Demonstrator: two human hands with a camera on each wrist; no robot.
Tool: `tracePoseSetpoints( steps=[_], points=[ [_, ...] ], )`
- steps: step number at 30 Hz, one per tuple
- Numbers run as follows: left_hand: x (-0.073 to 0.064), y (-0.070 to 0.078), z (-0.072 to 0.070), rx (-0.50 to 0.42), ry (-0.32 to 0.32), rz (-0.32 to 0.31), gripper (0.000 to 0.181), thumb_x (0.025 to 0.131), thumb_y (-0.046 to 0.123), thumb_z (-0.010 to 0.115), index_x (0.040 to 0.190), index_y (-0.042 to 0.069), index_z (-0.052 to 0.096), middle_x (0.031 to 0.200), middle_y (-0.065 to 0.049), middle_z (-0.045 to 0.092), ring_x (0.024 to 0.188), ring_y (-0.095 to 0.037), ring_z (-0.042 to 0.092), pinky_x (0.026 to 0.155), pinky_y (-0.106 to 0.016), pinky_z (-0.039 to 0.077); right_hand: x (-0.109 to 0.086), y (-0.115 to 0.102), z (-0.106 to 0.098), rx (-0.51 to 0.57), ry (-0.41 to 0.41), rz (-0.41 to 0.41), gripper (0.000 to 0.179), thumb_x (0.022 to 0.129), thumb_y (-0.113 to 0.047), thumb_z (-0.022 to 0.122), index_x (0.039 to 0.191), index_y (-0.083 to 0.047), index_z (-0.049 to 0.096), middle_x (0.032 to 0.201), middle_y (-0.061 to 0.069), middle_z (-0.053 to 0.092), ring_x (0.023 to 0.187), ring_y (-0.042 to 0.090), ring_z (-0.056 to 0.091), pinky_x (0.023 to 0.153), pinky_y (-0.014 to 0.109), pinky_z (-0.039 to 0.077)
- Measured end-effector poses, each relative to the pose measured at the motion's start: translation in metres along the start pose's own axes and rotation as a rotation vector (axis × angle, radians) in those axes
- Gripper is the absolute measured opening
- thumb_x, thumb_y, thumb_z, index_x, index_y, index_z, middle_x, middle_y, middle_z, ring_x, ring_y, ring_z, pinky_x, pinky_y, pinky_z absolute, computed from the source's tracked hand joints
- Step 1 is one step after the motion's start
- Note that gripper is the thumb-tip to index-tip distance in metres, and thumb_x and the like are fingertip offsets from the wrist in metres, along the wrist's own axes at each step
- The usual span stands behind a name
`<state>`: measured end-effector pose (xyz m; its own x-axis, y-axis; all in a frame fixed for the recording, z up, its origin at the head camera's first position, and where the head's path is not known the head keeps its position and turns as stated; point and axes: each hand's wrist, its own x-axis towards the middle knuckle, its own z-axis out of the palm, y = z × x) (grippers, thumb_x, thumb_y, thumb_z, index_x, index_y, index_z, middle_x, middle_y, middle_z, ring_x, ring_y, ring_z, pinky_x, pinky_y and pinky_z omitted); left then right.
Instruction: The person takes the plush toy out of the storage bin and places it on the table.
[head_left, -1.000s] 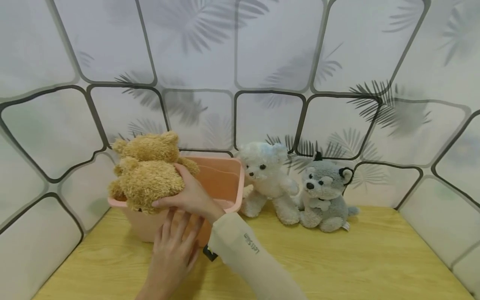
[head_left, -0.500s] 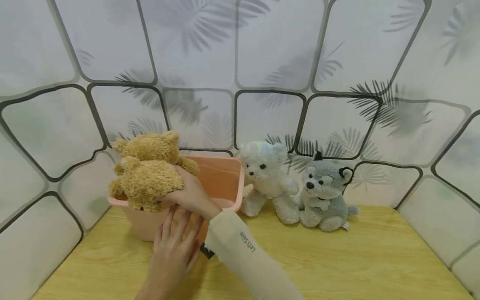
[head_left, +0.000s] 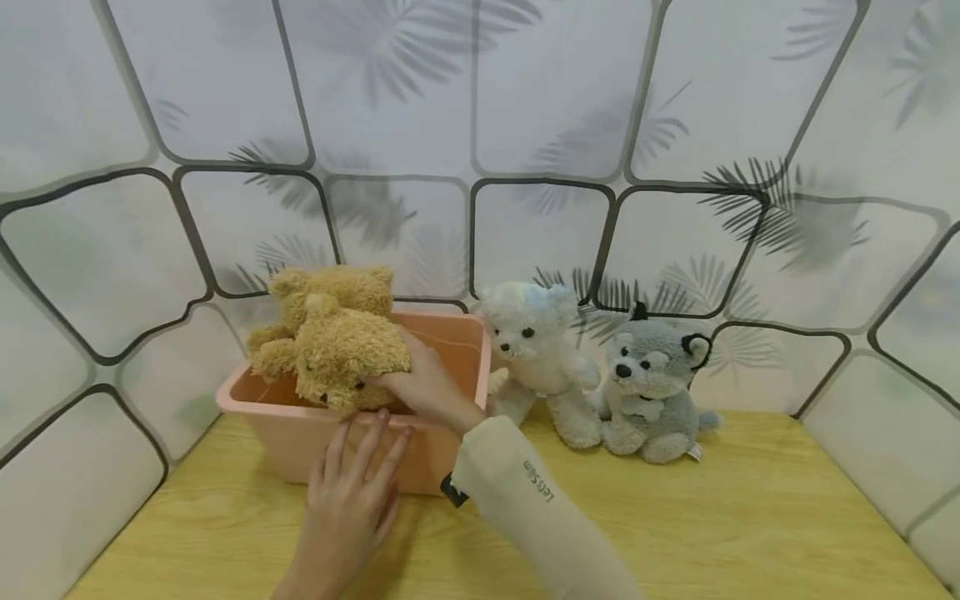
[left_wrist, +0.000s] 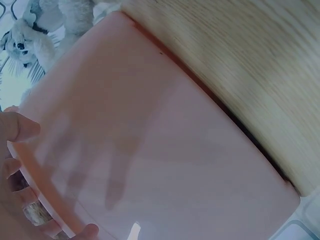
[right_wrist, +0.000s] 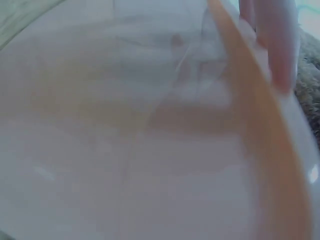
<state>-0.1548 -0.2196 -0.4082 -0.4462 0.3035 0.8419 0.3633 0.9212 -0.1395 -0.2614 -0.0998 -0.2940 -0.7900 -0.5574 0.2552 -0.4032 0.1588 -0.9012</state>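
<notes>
A shaggy golden-brown plush bear is gripped by the right hand at the front rim of a pink rectangular plastic tub, its face tipped downward. That rim is touched by the left hand, its fingers outspread. Behind, a second golden-brown bear is seen (a white plush bear is seated alongside).

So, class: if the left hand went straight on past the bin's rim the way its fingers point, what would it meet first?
Probably the front tan teddy bear, just beyond the front rim of the pink bin where the left hand rests, though depth is unclear.
</notes>
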Motion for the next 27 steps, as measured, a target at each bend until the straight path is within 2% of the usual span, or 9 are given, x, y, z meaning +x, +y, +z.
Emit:
tracePoseSetpoints(
  steps=[4,8,12,16,19,22,24,27],
  points=[
    [-0.001,-0.001,0.000,0.002,-0.007,0.004,0.050,0.105,0.032,0.031,0.143,0.011,0.055,0.150,-0.018,0.047,0.127,-0.056,0.044,0.074,-0.070,0.051,-0.003,0.006,-0.009,0.066,0.050,-0.010,0.070,0.094,-0.018,0.074,0.155,-0.023,0.041,0.148,-0.002,0.052,0.135,0.020,0.050,0.109,0.045,0.043],
    [0.000,-0.001,0.001,-0.004,-0.003,0.002,0.050,0.106,0.033,0.029,0.143,0.012,0.056,0.151,-0.018,0.046,0.131,-0.055,0.042,0.076,-0.069,0.050,-0.007,0.006,-0.016,0.079,0.082,-0.006,0.068,0.096,-0.017,0.072,0.155,-0.023,0.040,0.150,-0.001,0.051,0.135,0.021,0.050,0.109,0.044,0.043],
    [0.000,-0.001,0.001,-0.007,-0.004,-0.002,0.050,0.105,0.033,0.030,0.142,0.012,0.056,0.152,-0.017,0.046,0.131,-0.055,0.041,0.077,-0.069,0.049,-0.011,0.008,-0.021,0.123,0.131,0.016,0.067,0.097,-0.018,0.070,0.156,-0.027,0.039,0.148,0.000,0.052,0.120,0.026,0.061,0.097,0.046,0.052],
    [0.000,0.000,0.000,-0.008,-0.011,-0.003,0.051,0.106,0.033,0.029,0.143,0.013,0.056,0.153,-0.017,0.045,0.131,-0.056,0.040,0.075,-0.068,0.050,-0.018,0.010,-0.027,0.206,0.207,0.007,0.066,0.097,-0.020,0.071,0.155,-0.024,0.040,0.151,0.006,0.048,0.120,0.027,0.062,0.089,0.045,0.057],
    [0.000,0.000,0.000,-0.004,-0.016,-0.004,0.051,0.106,0.034,0.028,0.144,0.012,0.055,0.154,-0.017,0.044,0.132,-0.056,0.040,0.074,-0.068,0.050,-0.023,0.011,-0.031,0.251,0.290,0.059,0.076,0.097,-0.025,0.071,0.160,-0.021,0.029,0.163,0.012,0.027,0.104,0.031,0.069,0.077,0.043,0.061],
    [-0.001,0.000,0.000,-0.004,-0.011,-0.004,0.052,0.106,0.034,0.027,0.143,0.011,0.056,0.154,-0.018,0.044,0.132,-0.056,0.040,0.076,-0.069,0.049,-0.028,0.013,-0.034,0.296,0.354,0.119,0.083,0.097,-0.030,0.071,0.163,-0.023,0.021,0.165,0.016,0.021,0.074,0.033,0.072,0.063,0.044,0.062],
    [-0.001,0.000,0.000,-0.004,-0.006,-0.003,0.052,0.107,0.035,0.027,0.143,0.011,0.056,0.153,-0.018,0.044,0.132,-0.055,0.040,0.076,-0.069,0.049,-0.032,0.015,-0.036,0.323,0.375,0.111,0.081,0.097,-0.028,0.070,0.162,-0.022,0.022,0.161,0.018,0.031,0.066,0.030,0.071,0.061,0.043,0.062],
    [-0.001,0.000,0.001,-0.004,-0.004,0.000,0.052,0.107,0.035,0.027,0.142,0.011,0.056,0.153,-0.018,0.044,0.132,-0.056,0.040,0.077,-0.069,0.049,-0.037,0.017,-0.038,0.378,0.406,0.075,0.070,0.098,-0.025,0.069,0.158,-0.021,0.034,0.147,0.018,0.050,0.062,0.033,0.071,0.061,0.044,0.062]
  ],
)
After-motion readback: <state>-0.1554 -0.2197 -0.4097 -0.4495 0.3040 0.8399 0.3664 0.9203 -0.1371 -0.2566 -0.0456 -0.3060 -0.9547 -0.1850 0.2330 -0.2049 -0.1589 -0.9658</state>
